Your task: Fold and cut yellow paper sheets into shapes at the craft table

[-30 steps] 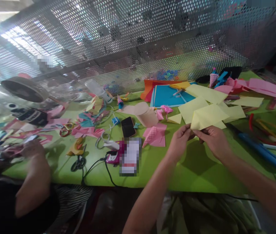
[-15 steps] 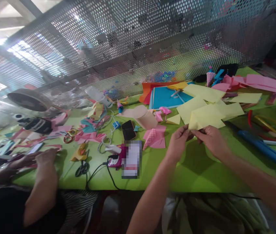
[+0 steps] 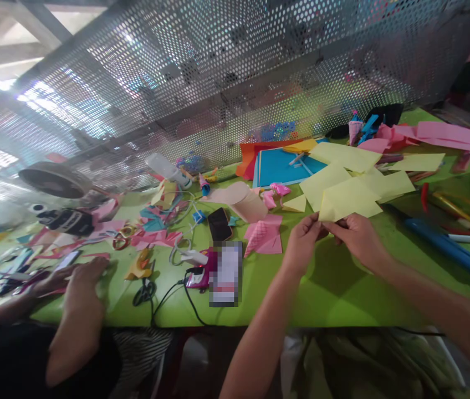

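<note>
A sheet of yellow paper point(image 3: 345, 197) is held up by its near edge over the green table. My left hand point(image 3: 305, 235) pinches its left corner between thumb and fingers. Close beside it, my right hand point(image 3: 357, 235) grips the same edge, fingertips nearly meeting the left ones. Other yellow sheets point(image 3: 349, 157) lie loosely behind the held one, overlapping it in view. A pink sheet with a textured pink paper cone point(image 3: 256, 237) on it rests to the left of my left hand.
Left of my arms lie a phone point(image 3: 225, 274), a dark phone point(image 3: 219, 224), scissors point(image 3: 144, 291) and cables. Blue-handled shears point(image 3: 446, 246) lie at right. Blue sheets point(image 3: 276, 166) are at the back, before a perforated metal screen point(image 3: 218, 83). A co-worker's hands point(image 3: 81, 277) are at far left.
My hands keep their pinch on the yellow paper, with only a slight shift of the sheet. The camera view has moved a little; the co-worker's hands appear slightly farther right.
</note>
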### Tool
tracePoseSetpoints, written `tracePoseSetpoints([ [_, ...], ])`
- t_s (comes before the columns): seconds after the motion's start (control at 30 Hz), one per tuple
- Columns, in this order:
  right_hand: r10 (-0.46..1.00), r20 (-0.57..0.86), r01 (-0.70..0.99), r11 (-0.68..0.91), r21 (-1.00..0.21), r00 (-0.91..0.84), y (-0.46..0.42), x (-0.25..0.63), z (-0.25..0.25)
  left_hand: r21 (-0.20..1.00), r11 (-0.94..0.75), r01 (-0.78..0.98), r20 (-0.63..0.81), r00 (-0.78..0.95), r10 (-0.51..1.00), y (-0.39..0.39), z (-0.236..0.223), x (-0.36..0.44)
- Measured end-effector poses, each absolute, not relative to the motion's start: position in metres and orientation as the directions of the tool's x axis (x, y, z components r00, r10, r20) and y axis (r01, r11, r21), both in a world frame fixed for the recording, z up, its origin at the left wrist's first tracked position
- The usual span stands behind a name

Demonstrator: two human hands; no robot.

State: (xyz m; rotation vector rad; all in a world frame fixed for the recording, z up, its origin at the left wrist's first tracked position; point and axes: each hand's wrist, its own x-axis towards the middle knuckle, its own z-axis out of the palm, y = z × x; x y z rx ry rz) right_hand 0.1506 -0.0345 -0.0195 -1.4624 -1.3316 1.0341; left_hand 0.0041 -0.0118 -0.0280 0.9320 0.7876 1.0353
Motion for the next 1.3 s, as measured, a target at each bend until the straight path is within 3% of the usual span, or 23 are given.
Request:
tracePoseSetpoints([
  [0.47,0.999,-0.019,0.242,-0.027,-0.970,0.038,-0.031,0.151,-0.022,0.939,0.196,-0.282,-0.120,0.265,0.957,-0.010,-0.035,0.005],
  [0.63,0.988,-0.033,0.187,-0.061,-0.980,0.151,-0.029,0.162,-0.021,0.994,0.055,-0.096,-0.038,0.176,0.984,-0.006,-0.035,-0.003],
  [0.73,0.938,0.097,0.127,0.057,-0.990,0.334,-0.024,0.181,-0.016,0.977,-0.114,0.180,0.090,0.136,0.987,-0.005,-0.031,-0.014],
  [0.8,0.871,0.282,0.268,0.182,-0.946,0.403,-0.022,0.195,-0.010,0.916,-0.204,0.345,0.160,0.151,0.975,-0.006,-0.026,-0.020],
  [0.87,0.820,0.454,0.480,0.260,-0.838,0.348,-0.021,0.205,-0.005,0.858,-0.253,0.446,0.188,0.185,0.965,-0.007,-0.021,-0.024],
  [0.93,0.828,0.523,0.609,0.313,-0.729,0.200,-0.021,0.208,-0.002,0.819,-0.283,0.499,0.188,0.234,0.954,-0.009,-0.016,-0.026],
  [1.07,0.896,0.445,0.623,0.353,-0.698,-0.009,-0.021,0.201,-0.006,0.752,-0.382,0.537,0.195,0.372,0.908,-0.013,-0.009,-0.025],
  [1.3,0.975,0.217,0.479,0.168,-0.862,0.050,-0.020,0.199,-0.007,0.780,-0.394,0.486,0.186,0.422,0.887,-0.018,-0.002,-0.025],
])
